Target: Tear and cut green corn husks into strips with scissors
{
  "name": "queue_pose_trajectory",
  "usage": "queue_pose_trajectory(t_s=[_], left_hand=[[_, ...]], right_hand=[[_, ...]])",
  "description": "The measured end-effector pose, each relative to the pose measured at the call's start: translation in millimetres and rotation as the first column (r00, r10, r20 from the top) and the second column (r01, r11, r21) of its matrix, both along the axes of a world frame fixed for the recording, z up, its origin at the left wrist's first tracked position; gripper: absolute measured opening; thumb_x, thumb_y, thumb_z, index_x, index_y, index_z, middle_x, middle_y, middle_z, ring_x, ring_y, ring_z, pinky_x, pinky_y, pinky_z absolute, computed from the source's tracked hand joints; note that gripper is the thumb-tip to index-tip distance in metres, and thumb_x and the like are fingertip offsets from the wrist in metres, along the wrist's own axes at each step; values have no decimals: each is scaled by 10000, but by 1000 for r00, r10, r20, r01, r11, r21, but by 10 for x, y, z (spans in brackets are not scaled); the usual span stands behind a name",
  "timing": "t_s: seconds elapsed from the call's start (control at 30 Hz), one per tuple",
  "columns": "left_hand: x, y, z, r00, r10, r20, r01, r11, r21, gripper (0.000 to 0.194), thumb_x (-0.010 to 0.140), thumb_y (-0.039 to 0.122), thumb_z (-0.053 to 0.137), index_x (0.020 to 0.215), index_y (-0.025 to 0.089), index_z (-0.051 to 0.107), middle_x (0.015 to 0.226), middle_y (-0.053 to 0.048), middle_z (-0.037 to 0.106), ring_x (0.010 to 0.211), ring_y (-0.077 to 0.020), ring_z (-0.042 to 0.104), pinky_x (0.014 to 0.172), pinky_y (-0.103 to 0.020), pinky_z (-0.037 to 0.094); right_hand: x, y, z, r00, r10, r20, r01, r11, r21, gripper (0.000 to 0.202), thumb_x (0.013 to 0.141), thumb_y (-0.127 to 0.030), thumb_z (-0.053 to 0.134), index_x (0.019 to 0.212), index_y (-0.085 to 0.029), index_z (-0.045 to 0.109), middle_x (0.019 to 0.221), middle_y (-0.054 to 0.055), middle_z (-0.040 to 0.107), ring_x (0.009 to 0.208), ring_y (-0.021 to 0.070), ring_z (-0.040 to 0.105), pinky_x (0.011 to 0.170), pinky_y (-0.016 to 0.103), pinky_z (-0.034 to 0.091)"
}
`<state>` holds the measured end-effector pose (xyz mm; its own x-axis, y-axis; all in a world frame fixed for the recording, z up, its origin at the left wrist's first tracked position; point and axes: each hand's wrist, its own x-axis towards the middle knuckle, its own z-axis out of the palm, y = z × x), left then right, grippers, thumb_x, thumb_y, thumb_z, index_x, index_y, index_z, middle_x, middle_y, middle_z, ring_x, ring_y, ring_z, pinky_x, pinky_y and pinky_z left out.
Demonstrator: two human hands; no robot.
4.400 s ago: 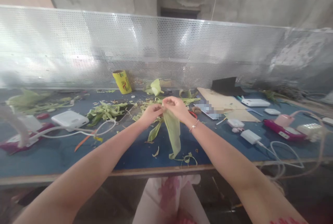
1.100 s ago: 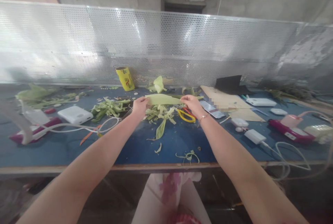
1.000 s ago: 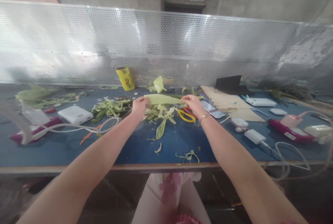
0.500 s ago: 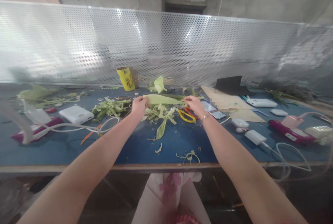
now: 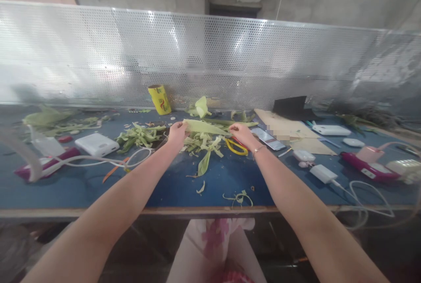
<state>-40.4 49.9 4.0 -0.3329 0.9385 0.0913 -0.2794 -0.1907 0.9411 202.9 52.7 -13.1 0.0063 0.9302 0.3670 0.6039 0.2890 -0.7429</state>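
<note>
A pale green corn husk leaf [image 5: 205, 128] stretches sideways over the blue table. Its broad end is pinched in my left hand [image 5: 178, 132]. The narrow tip reaches the closed fingers of my right hand [image 5: 242, 134], which wears a thin bracelet. Beneath the leaf lies a heap of torn husk strips [image 5: 204, 146]. Scissors with yellow handles [image 5: 237, 147] rest by my right hand, partly hidden. A long green stalk [image 5: 243, 123] lies just behind the leaf. Left of my left hand sits a pile of knotted green husk pieces [image 5: 140, 136].
A yellow cardboard tube [image 5: 159, 100] stands at the back before a perforated metal screen [image 5: 131, 55]. On the right lie a phone [image 5: 268, 138], cardboard [image 5: 289, 126], a white charger [image 5: 323, 173] and a purple power strip [image 5: 368, 167]. A white box-shaped device [image 5: 96, 144] and cables are left.
My right hand has shifted slightly left, and the leaf's narrow end sits a little lower. My left hand has barely moved, still pinching the broad end.
</note>
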Motion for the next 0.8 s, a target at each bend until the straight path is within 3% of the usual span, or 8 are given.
queue_pose_trajectory(t_s=[0.3, 0.5, 0.63, 0.8], left_hand=[[3, 23, -23, 999, -34, -11, 33, 998, -54, 136, 706, 69, 562, 667, 144, 455, 655, 1, 543, 613, -91, 570, 659, -267, 524], [30, -10, -60, 983, -129, -133, 115, 988, -104, 209, 596, 16, 614, 708, 137, 486, 653, -3, 580, 563, -101, 584, 578, -236, 501], [48, -4, -110, 956, -195, -217, 174, 979, -111, 200, 570, 32, 624, 715, 128, 525, 587, 11, 571, 500, -98, 560, 544, -234, 483], [63, -16, -99, 949, -254, -185, 244, 967, -72, 201, 540, -5, 587, 702, 114, 582, 626, -21, 625, 595, -117, 611, 625, -230, 503]], right_hand=[[-126, -82, 26, 962, 153, 226, -163, 986, 26, 157, 797, -189, 530, 873, -152, 662, 868, 59, 682, 800, 153, 616, 761, 275, 451], [-127, -9, -64, 904, 198, 379, -261, 958, 122, 185, 806, -157, 525, 940, -135, 650, 976, 92, 607, 826, 150, 603, 813, 301, 460], [-120, 38, -118, 879, 184, 441, -286, 942, 175, 275, 806, -189, 550, 1067, -139, 618, 1098, 119, 551, 975, 185, 578, 908, 337, 439], [-128, 47, -160, 794, 203, 573, -325, 938, 118, 188, 802, -215, 578, 956, -151, 666, 1186, 141, 552, 1130, 232, 522, 1009, 390, 369]])
